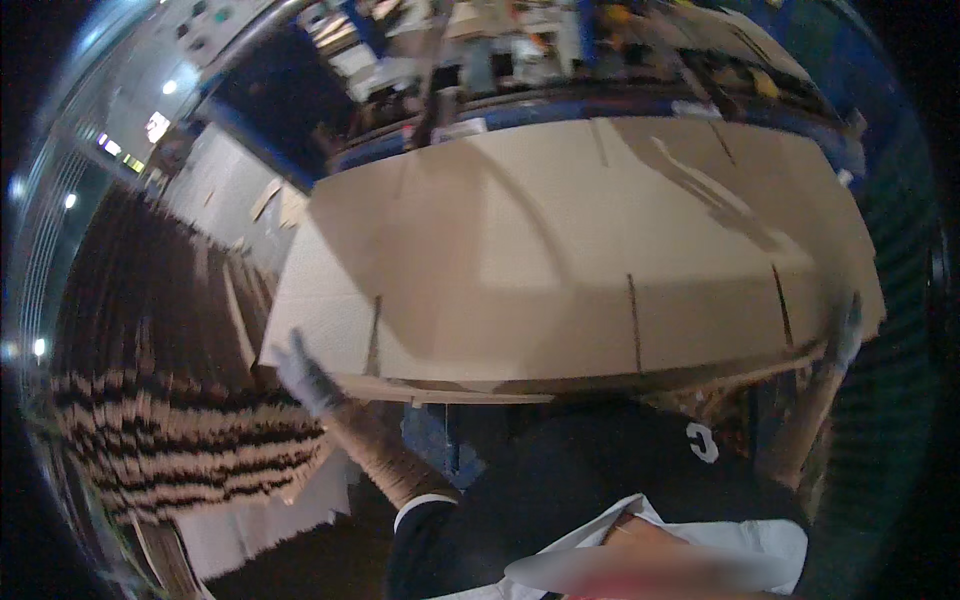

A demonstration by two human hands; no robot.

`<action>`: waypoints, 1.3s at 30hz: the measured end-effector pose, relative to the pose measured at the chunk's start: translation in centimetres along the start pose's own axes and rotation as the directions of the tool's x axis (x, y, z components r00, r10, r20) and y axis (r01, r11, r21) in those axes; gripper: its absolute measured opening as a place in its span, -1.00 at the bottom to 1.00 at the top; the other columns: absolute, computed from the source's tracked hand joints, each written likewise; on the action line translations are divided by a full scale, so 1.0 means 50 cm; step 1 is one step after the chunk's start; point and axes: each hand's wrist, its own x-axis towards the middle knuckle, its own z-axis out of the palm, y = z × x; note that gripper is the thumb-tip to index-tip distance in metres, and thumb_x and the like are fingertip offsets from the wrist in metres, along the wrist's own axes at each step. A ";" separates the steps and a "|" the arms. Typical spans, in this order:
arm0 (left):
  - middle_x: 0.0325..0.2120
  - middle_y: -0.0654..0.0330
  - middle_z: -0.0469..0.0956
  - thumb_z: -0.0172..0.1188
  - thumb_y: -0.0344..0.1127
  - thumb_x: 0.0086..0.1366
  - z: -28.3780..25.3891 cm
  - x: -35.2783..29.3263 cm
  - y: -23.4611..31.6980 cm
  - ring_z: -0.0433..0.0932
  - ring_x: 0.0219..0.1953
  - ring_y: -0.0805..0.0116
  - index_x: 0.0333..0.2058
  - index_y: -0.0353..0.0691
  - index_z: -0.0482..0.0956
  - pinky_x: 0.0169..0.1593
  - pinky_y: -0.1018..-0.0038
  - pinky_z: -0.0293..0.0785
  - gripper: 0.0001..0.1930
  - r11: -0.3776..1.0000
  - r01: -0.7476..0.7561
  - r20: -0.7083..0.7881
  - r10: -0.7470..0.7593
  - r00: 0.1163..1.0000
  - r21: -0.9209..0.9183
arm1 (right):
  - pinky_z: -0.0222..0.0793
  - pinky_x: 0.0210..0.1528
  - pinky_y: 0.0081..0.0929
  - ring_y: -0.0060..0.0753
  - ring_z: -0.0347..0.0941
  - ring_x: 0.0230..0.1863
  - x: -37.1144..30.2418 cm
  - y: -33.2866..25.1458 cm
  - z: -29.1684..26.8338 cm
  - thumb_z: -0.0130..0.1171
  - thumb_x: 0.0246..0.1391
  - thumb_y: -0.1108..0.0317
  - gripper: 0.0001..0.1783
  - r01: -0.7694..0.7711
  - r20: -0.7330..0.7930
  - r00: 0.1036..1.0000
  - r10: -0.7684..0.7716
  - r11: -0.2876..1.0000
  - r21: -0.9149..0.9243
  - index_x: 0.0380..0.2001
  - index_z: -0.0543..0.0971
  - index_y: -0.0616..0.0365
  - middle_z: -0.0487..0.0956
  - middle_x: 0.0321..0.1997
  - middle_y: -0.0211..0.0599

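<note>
A wide brown cardboard sheet [520,260] spreads out in front of me, with dark slots cut in its near and far edges. Beneath its near edge another cardboard layer [450,392] shows. At the near left corner lies my left hand [308,378], in a grey glove, its fingers stretched and apart on the board. My right hand [846,335], also gloved, is at the right edge of the sheet. Motion blurs its fingers, so its grip is unclear. Shadows fall across the board.
On the left stands a tall stack of cardboard sheets [190,440], edges toward me. Beyond the sheet is a blue machine frame [370,150] with rollers and paper scraps. A pale surface [225,190] with cardboard offcuts lies at the far left.
</note>
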 end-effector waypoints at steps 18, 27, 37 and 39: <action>0.11 -0.06 0.38 0.07 -0.43 0.10 0.012 -0.308 0.070 0.40 0.10 -0.05 0.02 -0.26 0.48 0.15 0.13 0.31 -0.56 0.675 -0.725 0.740 0.556 0.378 -0.137 | 0.20 0.21 -0.14 -0.10 0.27 0.24 -0.368 -0.379 -0.029 0.19 -0.14 0.37 -0.52 0.814 0.849 0.217 -0.483 0.570 0.116 -0.03 0.51 -0.06 0.47 0.14 -0.31; 0.17 -0.06 0.30 0.06 -0.43 0.08 0.133 -0.305 0.108 0.25 0.23 -0.11 0.15 -0.10 0.37 0.28 -0.05 0.06 -0.43 0.317 -0.889 0.842 0.525 -0.126 -0.331 | 0.17 0.25 -0.08 -0.10 0.31 0.19 -0.296 -0.371 0.107 0.21 -0.10 0.14 -0.54 0.902 0.871 0.000 -0.491 0.375 0.212 -0.07 0.52 -0.01 0.47 0.09 -0.25; 0.22 -0.09 0.21 0.22 -0.42 0.01 0.476 -0.207 0.162 0.20 0.24 -0.08 0.22 -0.27 0.19 0.30 0.09 0.08 -0.26 0.416 -0.876 0.760 0.643 0.096 -0.242 | 0.16 0.24 -0.13 0.06 0.23 0.24 -0.106 -0.376 0.428 0.05 0.01 -0.23 -0.24 0.896 0.824 0.107 -0.556 0.413 0.163 0.08 0.43 0.19 0.39 0.19 -0.10; 0.22 -0.08 0.21 0.26 -0.34 0.02 0.567 -0.193 0.174 0.21 0.24 -0.07 0.24 -0.27 0.14 0.29 0.09 0.08 -0.21 0.367 -0.925 0.720 0.667 0.191 -0.094 | 0.16 0.24 -0.16 0.06 0.24 0.23 -0.093 -0.396 0.492 0.11 0.03 -0.12 -0.30 0.926 0.789 0.203 -0.580 0.376 0.038 0.09 0.42 0.19 0.38 0.20 -0.07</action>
